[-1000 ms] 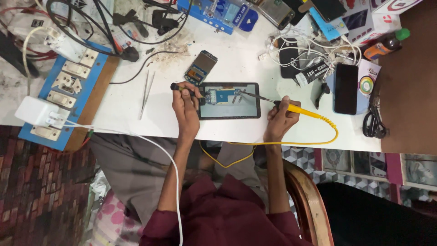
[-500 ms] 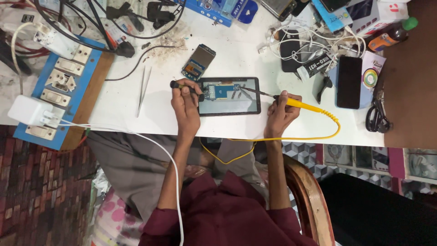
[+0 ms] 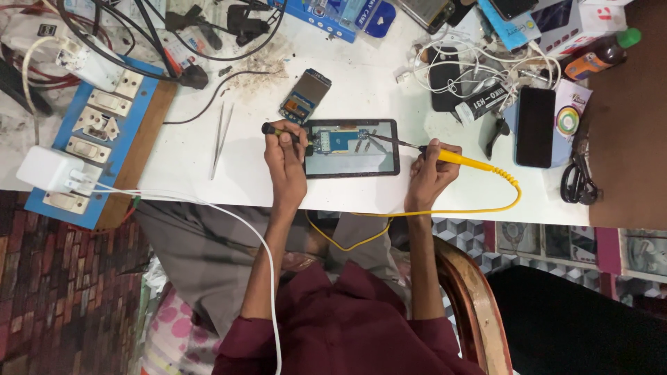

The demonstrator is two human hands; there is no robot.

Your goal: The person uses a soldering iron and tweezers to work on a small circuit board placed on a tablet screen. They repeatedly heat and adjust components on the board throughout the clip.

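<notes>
An opened tablet (image 3: 351,149) lies back-off on the white table (image 3: 375,97), its circuit board showing near the far edge. My left hand (image 3: 286,156) grips a small black-handled screwdriver (image 3: 278,131) whose tip points at the tablet's left end. My right hand (image 3: 427,170) holds a yellow soldering iron (image 3: 467,161) like a pen, and its dark tip reaches onto the tablet's upper right part. A yellow cord (image 3: 486,208) loops from the iron along the table edge and down over my lap.
Metal tweezers (image 3: 220,139) lie left of the tablet, with a small phone part (image 3: 304,96) beyond it. A blue switch board (image 3: 97,132) with a white charger (image 3: 48,170) sits at the left. A black phone (image 3: 535,126), tangled cables and boxes crowd the right.
The soldering iron's tip has moved left onto the tablet's board. My left hand stays at the tablet's left end with the screwdriver. The view has shifted a little.
</notes>
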